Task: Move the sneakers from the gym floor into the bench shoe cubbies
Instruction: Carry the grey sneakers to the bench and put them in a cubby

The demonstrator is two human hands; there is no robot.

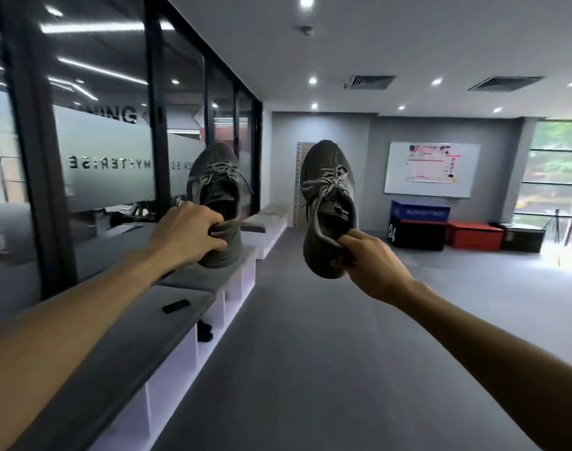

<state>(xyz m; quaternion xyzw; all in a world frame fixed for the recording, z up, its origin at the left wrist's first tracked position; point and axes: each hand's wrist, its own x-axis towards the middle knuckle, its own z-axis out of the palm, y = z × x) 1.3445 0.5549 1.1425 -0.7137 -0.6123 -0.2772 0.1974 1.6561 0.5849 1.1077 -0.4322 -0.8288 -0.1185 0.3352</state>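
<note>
I hold two dark grey sneakers in the air at chest height, toes pointing away from me. My left hand [188,231] grips the heel collar of the left sneaker [216,187], which hangs above the bench top. My right hand [370,260] pinches the heel of the right sneaker [326,190] over the open floor. The long bench [183,284] with a grey padded top and white shoe cubbies [172,379] runs along the glass wall on the left. One cubby holds a dark item [204,332].
A small black object [176,305] lies on the bench top. A second bench [268,222] continues further back. Blue, black and red plyo boxes [440,229] stand against the far wall under a whiteboard [431,169]. Grey gym floor [310,353] stretches ahead.
</note>
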